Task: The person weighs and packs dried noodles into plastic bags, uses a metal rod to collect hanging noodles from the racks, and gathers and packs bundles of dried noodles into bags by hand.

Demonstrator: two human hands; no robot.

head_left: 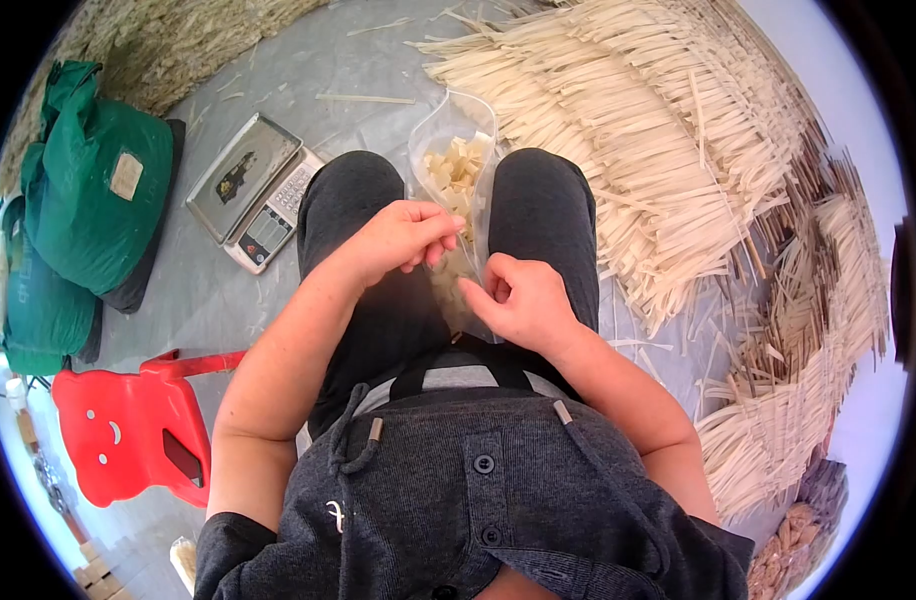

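Between my knees stands a clear plastic bag (485,165) holding pale yellow, flat cut pieces (458,165). My left hand (410,238) is over the left side of the bag, its fingers curled and closed. Whatever those fingers may hold is too small to make out. Lower and to the right, my right hand (523,300) is beside the bag, with thumb and fingers bent inward. Its fingertips are partly hidden, so I cannot make out what is in them. A gap separates the two hands.
A digital scale (268,230) with a metal pan lies left of my knee. Green sacks (103,190) and a red child's chair (128,430) are farther left. Large piles of pale dried strips (618,130) cover the floor to the right. A bag of brownish pieces (793,540) sits lower right.
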